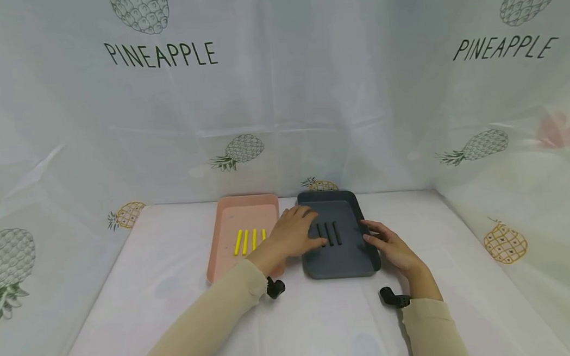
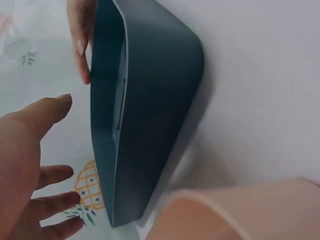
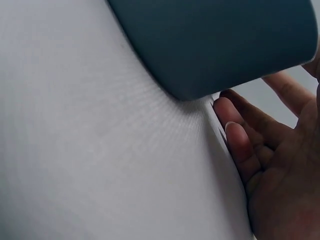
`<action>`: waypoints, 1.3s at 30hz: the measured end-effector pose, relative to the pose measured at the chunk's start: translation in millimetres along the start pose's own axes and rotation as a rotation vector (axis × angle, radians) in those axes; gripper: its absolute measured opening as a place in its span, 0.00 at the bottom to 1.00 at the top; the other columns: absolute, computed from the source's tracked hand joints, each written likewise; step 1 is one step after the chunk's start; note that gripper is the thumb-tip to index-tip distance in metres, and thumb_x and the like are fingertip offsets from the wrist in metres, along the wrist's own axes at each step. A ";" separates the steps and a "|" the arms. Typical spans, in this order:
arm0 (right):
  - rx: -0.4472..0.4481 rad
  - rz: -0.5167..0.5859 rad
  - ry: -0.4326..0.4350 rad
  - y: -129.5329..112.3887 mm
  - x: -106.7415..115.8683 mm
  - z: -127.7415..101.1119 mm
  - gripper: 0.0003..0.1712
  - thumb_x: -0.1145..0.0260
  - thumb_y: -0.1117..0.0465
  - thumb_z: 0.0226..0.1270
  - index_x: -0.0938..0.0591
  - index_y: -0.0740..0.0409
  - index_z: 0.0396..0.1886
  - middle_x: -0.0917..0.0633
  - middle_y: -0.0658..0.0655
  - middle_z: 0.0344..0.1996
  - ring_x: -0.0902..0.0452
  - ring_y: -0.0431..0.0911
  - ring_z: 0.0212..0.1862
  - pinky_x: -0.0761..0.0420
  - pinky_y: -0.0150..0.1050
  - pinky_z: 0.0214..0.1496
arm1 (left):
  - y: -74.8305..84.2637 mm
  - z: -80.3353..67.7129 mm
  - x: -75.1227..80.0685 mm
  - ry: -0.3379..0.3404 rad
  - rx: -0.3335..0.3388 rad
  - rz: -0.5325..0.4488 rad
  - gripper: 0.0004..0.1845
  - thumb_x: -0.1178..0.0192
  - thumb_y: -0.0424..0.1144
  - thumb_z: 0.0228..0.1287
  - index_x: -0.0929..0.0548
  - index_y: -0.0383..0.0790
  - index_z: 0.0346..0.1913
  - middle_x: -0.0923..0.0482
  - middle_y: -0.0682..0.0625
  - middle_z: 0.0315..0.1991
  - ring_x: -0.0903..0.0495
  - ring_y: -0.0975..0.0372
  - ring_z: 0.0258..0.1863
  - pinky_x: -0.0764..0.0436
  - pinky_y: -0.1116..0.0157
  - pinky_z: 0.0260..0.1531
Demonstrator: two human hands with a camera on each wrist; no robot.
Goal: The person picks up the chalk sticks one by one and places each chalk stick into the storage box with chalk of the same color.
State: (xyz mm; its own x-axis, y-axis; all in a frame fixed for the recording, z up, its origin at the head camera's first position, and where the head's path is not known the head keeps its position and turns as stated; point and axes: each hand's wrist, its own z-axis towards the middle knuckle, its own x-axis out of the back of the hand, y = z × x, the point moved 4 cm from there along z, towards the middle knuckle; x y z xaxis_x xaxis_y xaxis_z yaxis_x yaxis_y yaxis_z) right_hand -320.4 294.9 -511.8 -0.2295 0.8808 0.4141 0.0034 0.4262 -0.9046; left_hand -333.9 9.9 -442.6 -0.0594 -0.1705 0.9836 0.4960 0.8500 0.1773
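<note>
My left hand [image 1: 295,233] hovers over the left side of a dark blue-grey tray [image 1: 355,255], thumb and fingers spread apart and nothing between them. Several thin black sticks [image 1: 337,233] lie side by side in that tray, partly hidden by this hand. At the tray's right wall, my right hand [image 1: 392,247] has its thumb and index fingertips right at the rim. The right wrist view shows other fingers [image 3: 240,142] resting low beside the tray's corner, on the white cloth.
A pink tray [image 1: 247,206] stands just left of the dark one, with several yellow sticks [image 1: 246,242] in it; my left forearm crosses its near right corner. White pineapple-printed sheeting [image 1: 328,88] rises behind and on both sides. Both wrists wear small black cameras [image 1: 275,288].
</note>
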 end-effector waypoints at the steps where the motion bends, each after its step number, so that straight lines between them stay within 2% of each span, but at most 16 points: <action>1: 0.003 0.001 0.001 0.2 0.6 1.3 0.35 0.38 0.46 0.79 0.35 0.45 0.80 0.40 0.64 0.81 0.40 0.63 0.79 0.39 0.69 0.77 | -1.4 -1.2 1.9 0.001 0.002 -0.007 0.44 0.43 0.71 0.68 0.34 0.51 0.79 0.40 0.48 0.81 0.42 0.47 0.81 0.42 0.47 0.81; 6: 0.012 0.017 0.011 0.4 2.3 7.6 0.37 0.39 0.42 0.79 0.36 0.47 0.81 0.40 0.64 0.80 0.40 0.64 0.79 0.35 0.66 0.77 | -6.0 -6.1 8.8 0.000 0.008 -0.038 0.45 0.43 0.70 0.69 0.35 0.49 0.80 0.42 0.47 0.82 0.44 0.46 0.82 0.44 0.44 0.81; 11: -0.013 0.004 0.022 1.3 2.9 12.3 0.39 0.40 0.37 0.77 0.36 0.45 0.81 0.39 0.63 0.81 0.40 0.63 0.79 0.34 0.65 0.76 | -8.1 -9.1 9.2 0.004 0.002 -0.031 0.45 0.43 0.71 0.69 0.36 0.48 0.80 0.44 0.46 0.82 0.45 0.46 0.82 0.45 0.42 0.81; 19: -0.001 -0.036 0.036 -3.7 3.4 14.0 0.40 0.40 0.38 0.78 0.37 0.46 0.82 0.37 0.64 0.80 0.36 0.65 0.77 0.31 0.65 0.74 | -12.4 -15.3 8.2 -0.015 -0.002 -0.031 0.47 0.45 0.72 0.69 0.41 0.51 0.82 0.49 0.48 0.85 0.49 0.47 0.84 0.48 0.41 0.81; 27: 0.038 -0.107 0.065 -16.9 5.1 14.6 0.40 0.41 0.39 0.79 0.40 0.45 0.83 0.37 0.62 0.81 0.39 0.66 0.79 0.36 0.69 0.77 | -23.7 -20.8 11.0 -0.006 0.007 -0.016 0.46 0.52 0.75 0.71 0.44 0.54 0.83 0.50 0.49 0.85 0.51 0.49 0.85 0.49 0.43 0.82; 34: 0.035 -0.179 0.075 -28.9 7.3 13.5 0.43 0.43 0.33 0.77 0.42 0.39 0.84 0.44 0.61 0.83 0.49 0.66 0.82 0.41 0.73 0.77 | -31.1 -25.4 16.0 -0.009 0.009 -0.025 0.44 0.54 0.73 0.73 0.45 0.56 0.84 0.51 0.49 0.85 0.51 0.47 0.85 0.49 0.41 0.82; 39: 0.112 -0.218 0.048 -43.2 3.8 12.5 0.41 0.43 0.39 0.80 0.43 0.43 0.84 0.47 0.62 0.84 0.56 0.65 0.84 0.50 0.71 0.81 | -39.4 -32.2 15.5 -0.010 0.023 -0.063 0.44 0.57 0.75 0.73 0.51 0.61 0.84 0.57 0.51 0.86 0.59 0.49 0.86 0.54 0.41 0.83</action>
